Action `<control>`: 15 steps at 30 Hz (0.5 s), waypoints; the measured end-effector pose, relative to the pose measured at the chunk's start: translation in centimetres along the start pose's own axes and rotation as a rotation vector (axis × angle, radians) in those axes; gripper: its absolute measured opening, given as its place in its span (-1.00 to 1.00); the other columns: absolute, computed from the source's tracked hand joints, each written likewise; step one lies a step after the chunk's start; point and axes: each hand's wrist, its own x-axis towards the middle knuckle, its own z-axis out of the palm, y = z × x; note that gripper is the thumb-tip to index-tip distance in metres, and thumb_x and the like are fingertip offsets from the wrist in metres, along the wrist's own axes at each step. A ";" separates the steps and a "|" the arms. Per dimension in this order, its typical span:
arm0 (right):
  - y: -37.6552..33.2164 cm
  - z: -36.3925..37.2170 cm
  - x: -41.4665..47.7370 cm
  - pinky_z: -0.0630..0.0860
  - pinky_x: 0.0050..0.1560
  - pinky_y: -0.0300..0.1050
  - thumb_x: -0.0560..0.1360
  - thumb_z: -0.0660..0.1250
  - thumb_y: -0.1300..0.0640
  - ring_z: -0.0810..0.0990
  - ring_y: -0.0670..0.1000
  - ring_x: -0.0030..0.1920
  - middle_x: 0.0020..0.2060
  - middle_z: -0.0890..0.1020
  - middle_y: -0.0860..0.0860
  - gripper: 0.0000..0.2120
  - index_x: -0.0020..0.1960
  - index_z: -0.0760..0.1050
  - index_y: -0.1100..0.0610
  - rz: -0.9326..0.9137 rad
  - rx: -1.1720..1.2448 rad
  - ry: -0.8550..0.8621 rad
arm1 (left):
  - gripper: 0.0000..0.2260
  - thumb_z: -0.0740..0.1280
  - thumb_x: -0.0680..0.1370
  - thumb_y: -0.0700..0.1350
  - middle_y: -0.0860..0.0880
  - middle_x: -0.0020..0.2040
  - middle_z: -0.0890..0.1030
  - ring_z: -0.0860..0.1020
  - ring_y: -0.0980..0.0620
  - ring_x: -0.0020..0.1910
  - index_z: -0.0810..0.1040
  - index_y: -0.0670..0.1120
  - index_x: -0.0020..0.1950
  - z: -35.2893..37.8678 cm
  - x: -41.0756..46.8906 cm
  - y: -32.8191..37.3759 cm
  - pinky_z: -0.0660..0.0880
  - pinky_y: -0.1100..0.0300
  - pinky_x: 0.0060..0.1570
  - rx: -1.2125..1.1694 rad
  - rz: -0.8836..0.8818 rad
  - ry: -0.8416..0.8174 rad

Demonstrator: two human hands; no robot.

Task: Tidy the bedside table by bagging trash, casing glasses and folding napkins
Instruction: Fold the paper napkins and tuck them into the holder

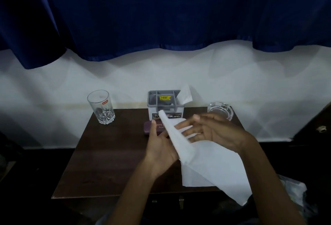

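Note:
A large white napkin (211, 169) hangs above the dark wooden bedside table (107, 162), half folded, with one corner pointing up near the grey holder. My left hand (159, 146) holds its left edge, thumb up against the fold. My right hand (206, 130) lies over the napkin with its fingers straight and spread. A maroon glasses case (152, 129) lies shut on the table behind my left hand, partly hidden. A grey napkin holder (165, 104) stands behind it with one white napkin (186, 94) sticking out.
A clear drinking glass (101, 106) stands at the table's back left. A glass ashtray (221, 110) sits at the back right. A clear plastic bag (293, 192) lies low on the right. Blue curtains hang over a white wall behind.

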 end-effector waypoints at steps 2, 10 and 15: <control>-0.1 0.1 0.2 0.60 -0.03 -0.04 0.53 0.19 0.06 0.66 0.20 0.01 0.08 0.65 0.19 -0.70 -0.01 0.60 0.24 -0.036 0.062 0.042 | -0.24 -0.02 0.45 0.41 -0.17 0.03 0.64 0.55 -0.12 0.02 0.64 -0.18 0.10 0.1 -0.5 0.2 0.40 0.01 0.11 -0.056 -0.009 -0.039; 1.3 -1.6 1.2 0.54 -0.24 -0.14 0.50 0.31 0.02 0.62 0.04 -0.20 -0.06 0.68 0.13 -0.77 0.03 0.56 0.15 0.135 -0.083 0.607 | -0.43 0.12 0.41 0.41 -0.06 -0.16 0.70 0.62 -0.07 -0.15 0.66 -0.01 -0.05 -0.4 -0.9 0.7 0.48 0.06 -0.04 -0.056 -0.002 0.033; 1.8 -0.6 1.2 0.60 -0.08 -0.05 0.48 0.31 -0.05 0.64 0.08 -0.02 -0.01 0.68 0.08 -0.69 0.09 0.59 0.13 0.278 0.031 0.320 | -0.41 0.10 0.42 0.39 -0.10 -0.02 0.68 0.57 -0.12 0.01 0.60 -0.01 0.13 -0.4 -1.1 0.6 0.42 0.00 0.13 -0.074 0.045 -0.047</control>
